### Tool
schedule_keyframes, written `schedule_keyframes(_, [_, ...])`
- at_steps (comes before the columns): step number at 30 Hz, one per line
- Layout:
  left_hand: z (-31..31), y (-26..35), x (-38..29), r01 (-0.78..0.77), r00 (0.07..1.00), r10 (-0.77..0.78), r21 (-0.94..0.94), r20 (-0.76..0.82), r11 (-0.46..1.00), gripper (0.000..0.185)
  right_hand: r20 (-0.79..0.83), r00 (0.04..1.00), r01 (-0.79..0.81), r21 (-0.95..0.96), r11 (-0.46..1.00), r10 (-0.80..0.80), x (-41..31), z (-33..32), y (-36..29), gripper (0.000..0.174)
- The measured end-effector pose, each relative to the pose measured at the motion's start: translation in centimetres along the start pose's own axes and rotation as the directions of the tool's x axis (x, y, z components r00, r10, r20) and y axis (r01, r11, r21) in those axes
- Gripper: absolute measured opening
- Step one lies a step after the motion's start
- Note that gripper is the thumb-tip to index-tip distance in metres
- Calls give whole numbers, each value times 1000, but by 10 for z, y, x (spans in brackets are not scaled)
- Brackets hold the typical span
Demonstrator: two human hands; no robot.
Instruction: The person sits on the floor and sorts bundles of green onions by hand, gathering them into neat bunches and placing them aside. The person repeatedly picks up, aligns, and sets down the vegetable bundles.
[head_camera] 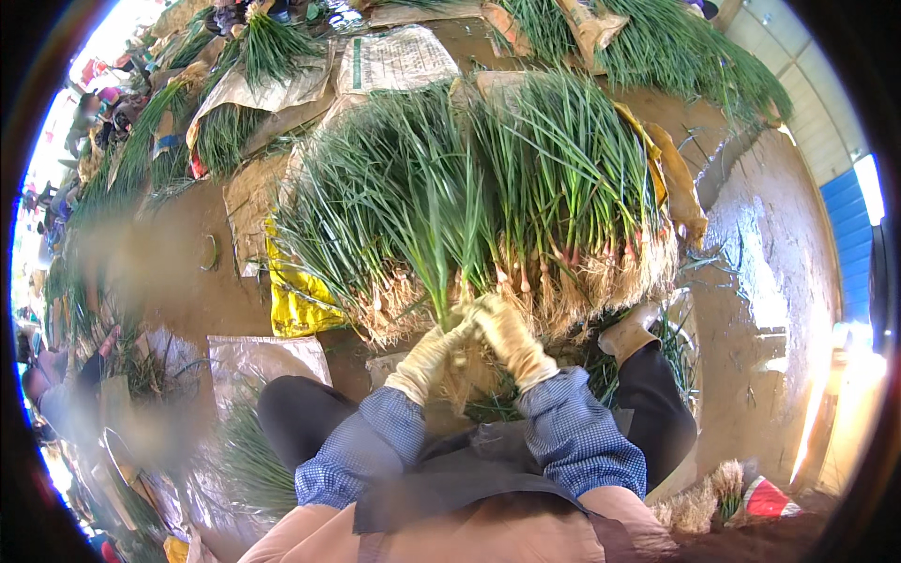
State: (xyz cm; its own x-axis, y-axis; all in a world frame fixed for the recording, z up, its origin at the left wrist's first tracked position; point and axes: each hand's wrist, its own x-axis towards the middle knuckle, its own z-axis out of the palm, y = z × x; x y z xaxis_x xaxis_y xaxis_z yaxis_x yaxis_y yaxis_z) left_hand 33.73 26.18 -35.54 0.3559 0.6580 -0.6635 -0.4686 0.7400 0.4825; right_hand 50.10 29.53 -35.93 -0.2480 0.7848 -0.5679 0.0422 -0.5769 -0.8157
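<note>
My left hand (pixel 433 352), in a pale work glove, grips a few green allium plants (pixel 439 281) low on their stems, with the leaves pointing away from me. Against it, my right hand (pixel 505 331) in a matching glove closes around the base of the same plants; motion blurs its fingers. Stringy pale roots (pixel 461 383) hang below and between the hands. Just beyond lies a wide pile of similar allium plants (pixel 563 162), leaves outward, with small pinkish bulbs and roots (pixel 545 288) toward me.
Yellow plastic sacking (pixel 299 292) shows under the pile's left side. A flattened printed sack (pixel 394 60) lies behind it. More allium heaps (pixel 676 56) stand farther back. My boot (pixel 628 332) rests beside the roots on wet, muddy floor (pixel 739 338). Other people sit at left.
</note>
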Motion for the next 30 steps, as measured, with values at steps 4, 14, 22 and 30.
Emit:
schedule_keyframes(4, [4,-9,-5,-73,977,125,288,-170,955,26,-33,915,179,-860,478,-403,12,8,20,18])
schedule_keyframes(14, [-11,-1,-17,-25,986,25,-4,166,1000,39,81,941,-318,-116,941,328,-2,-46,43,28])
schedule_keyframes(22, [-18,-23,7,26,955,-32,-22,-296,999,27,-59,992,34,-731,682,-112,33,34,16,29])
schedule_keyframes(30, [-8,7,-16,14,985,22,-201,172,979,22,-74,931,325,-285,902,-358,20,3,60,20])
